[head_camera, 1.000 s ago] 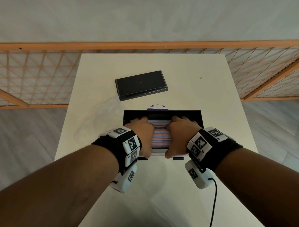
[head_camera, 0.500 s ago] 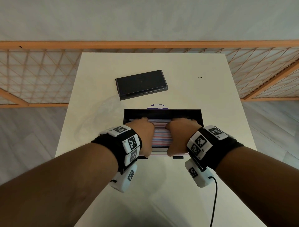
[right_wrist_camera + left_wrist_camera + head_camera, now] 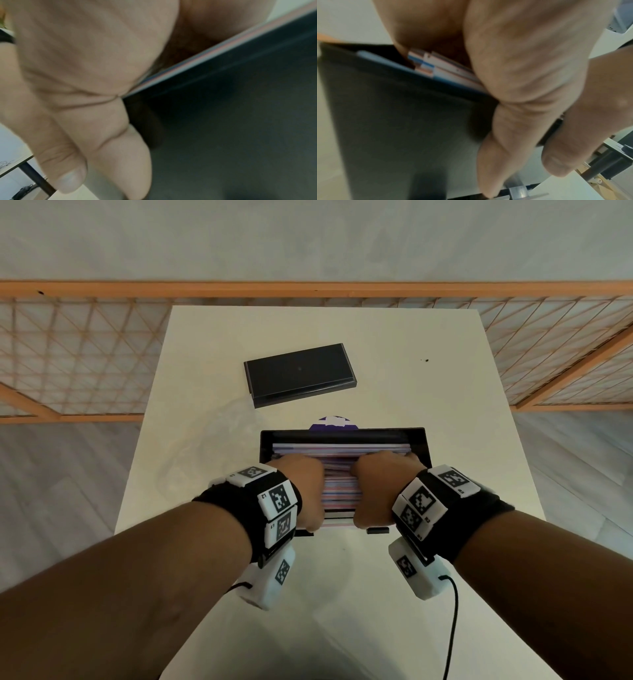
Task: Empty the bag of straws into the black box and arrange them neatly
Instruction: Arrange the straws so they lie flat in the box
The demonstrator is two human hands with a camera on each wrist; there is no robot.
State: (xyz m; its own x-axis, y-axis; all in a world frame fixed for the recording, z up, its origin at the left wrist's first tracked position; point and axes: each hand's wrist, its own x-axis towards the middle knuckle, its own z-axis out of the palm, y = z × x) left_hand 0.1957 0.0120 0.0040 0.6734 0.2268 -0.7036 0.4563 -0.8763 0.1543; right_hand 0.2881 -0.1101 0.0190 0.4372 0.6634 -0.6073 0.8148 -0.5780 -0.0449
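On the white desk [image 3: 394,344], seen from the head camera, the black box [image 3: 416,440] sits under both hands, filled with striped straws [image 3: 339,487] lying crosswise. The left hand [image 3: 301,491] and right hand [image 3: 376,491] press down on the straws side by side, fingers reaching in toward the far wall, thumbs over the near edge. Beyond the fingertips lies the black lid [image 3: 298,373], apart from the box; a crumpled clear bag [image 3: 219,446] lies just left of the left hand, and a purple disc [image 3: 334,422] peeks out behind the box.

From the left wrist, the left hand [image 3: 530,67] covers the straws [image 3: 436,66], whose blue, white and orange ends show just beside the palm against the box's dark wall [image 3: 393,121]; the thumb lies down the outside.

From the right wrist, the right hand [image 3: 85,60] lies flat on the straws [image 3: 205,54], thumb down the box's outer wall [image 3: 240,135]. How far the fingers curl is hidden in all views.
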